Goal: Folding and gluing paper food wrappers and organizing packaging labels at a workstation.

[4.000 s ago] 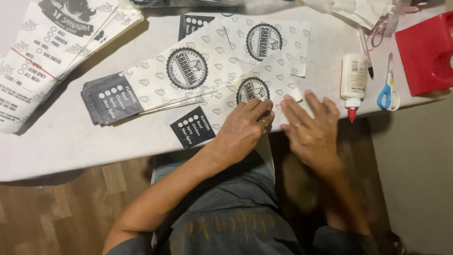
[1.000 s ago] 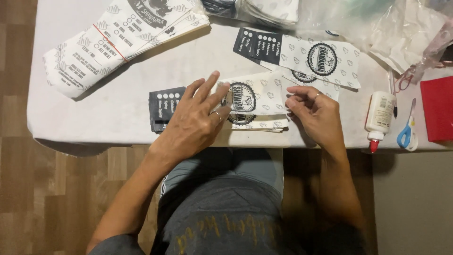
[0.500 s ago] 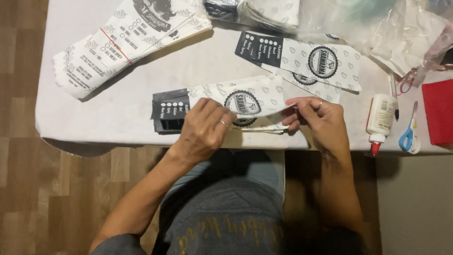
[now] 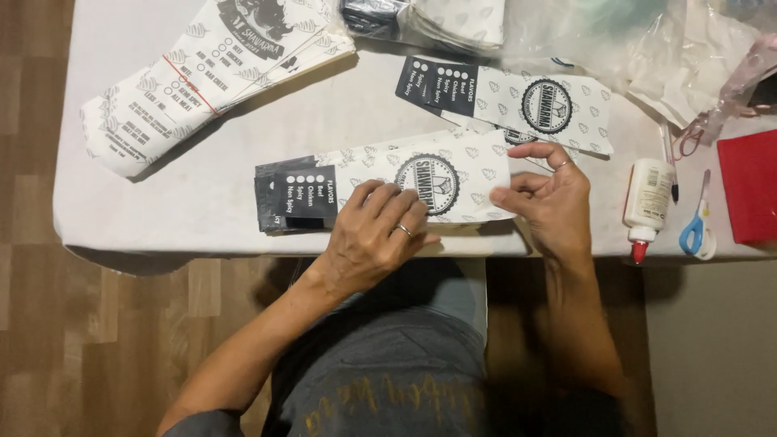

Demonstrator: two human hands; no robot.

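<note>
Far left of the glue bottle [image 4: 648,197], a thick stack of printed paper wrappers [image 4: 202,73] lies slanted across the white surface [image 4: 162,202]. Moving toward the bottle, here is the printed paper sleeve [image 4: 388,182], flat near the front edge of the surface, black end pointing away from the bottle, round emblem near its middle. The left hand [image 4: 376,235] presses down on its lower edge, fingers spread flat over the paper, a ring on one finger: an open, pushing grip, nothing pinched. Closer to the bottle, the right hand [image 4: 554,198] has the sleeve's white end, thumb and fingers curled loosely at that edge; whether they actually pinch the paper, I cannot tell. Behind it, a second printed sleeve [image 4: 518,101] lies farther back on the surface, partly under the first. Then the glue bottle itself, white with a red tip toward the front edge. Just beyond it lie blue-handled scissors [image 4: 694,233], and past those a red sheet [image 4: 749,186] at the edge of view.
</note>
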